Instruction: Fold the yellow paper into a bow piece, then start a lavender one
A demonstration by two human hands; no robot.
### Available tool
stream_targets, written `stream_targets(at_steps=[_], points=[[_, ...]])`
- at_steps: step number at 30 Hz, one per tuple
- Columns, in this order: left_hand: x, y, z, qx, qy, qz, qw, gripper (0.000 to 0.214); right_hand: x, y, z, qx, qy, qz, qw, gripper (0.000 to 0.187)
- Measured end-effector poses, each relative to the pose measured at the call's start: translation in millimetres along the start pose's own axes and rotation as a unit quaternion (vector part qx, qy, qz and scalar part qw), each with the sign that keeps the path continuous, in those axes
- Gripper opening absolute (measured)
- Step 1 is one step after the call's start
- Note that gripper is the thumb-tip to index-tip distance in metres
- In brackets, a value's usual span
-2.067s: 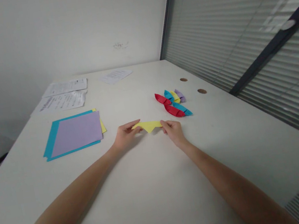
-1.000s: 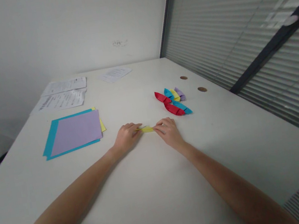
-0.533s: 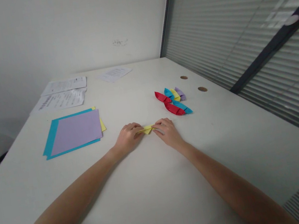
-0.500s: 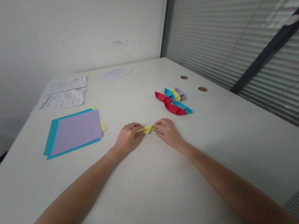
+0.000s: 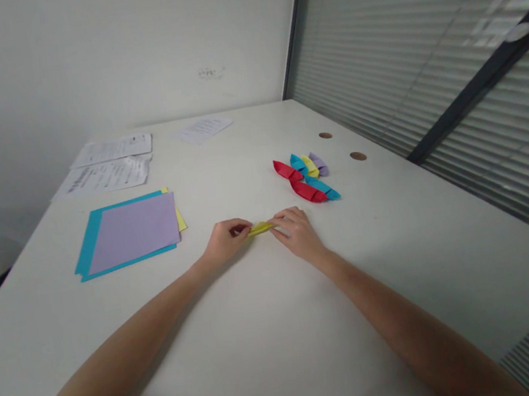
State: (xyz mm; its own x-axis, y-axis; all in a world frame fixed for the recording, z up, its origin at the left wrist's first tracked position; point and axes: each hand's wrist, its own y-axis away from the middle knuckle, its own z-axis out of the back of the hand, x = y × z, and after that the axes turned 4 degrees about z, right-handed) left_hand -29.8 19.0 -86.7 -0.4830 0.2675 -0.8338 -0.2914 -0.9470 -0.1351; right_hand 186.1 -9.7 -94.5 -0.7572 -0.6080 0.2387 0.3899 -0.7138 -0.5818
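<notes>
A small folded yellow paper piece lies on the white table between my two hands. My left hand pinches its left end with curled fingers. My right hand presses on its right end, fingers bent down over it. Most of the yellow piece is hidden under my fingers. Just beyond my right hand lies a cluster of several folded paper pieces in red, blue, yellow and purple.
A stack of flat coloured sheets, purple on top over blue and yellow, lies to the left. Printed white papers lie at the far left edge. Two round holes sit by the blinds on the right.
The yellow paper was a wider shape held up between my hands. It has been folded narrower and pressed flat, and my hands have drawn closer together over it.
</notes>
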Motion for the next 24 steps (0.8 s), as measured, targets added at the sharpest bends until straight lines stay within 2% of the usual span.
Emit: stream_targets(at_steps=[5,11,18,24], points=[[-1.4,1.0,-0.5,0.015,0.027,0.001,1.000,0.025,-2.1,0.5,-1.7,0.004,-0.014,-0.004,1.000,0.017],[-4.0,3.8,0.0,0.017,0.027,-0.029,0.999,0.022,-4.1,0.2,-2.9,-0.004,-0.022,0.004,1.000,0.017],[-5.5,2.3,0.7,0.043,0.043,0.017,0.998,0.021,-6.7,0.7,-5.3,-0.012,-0.022,0.020,0.999,0.018],[-6.4,3.7,1.7,0.058,0.035,0.028,0.997,0.024,-7.7,1.1,-6.4,-0.021,-0.033,0.035,0.999,0.017]])
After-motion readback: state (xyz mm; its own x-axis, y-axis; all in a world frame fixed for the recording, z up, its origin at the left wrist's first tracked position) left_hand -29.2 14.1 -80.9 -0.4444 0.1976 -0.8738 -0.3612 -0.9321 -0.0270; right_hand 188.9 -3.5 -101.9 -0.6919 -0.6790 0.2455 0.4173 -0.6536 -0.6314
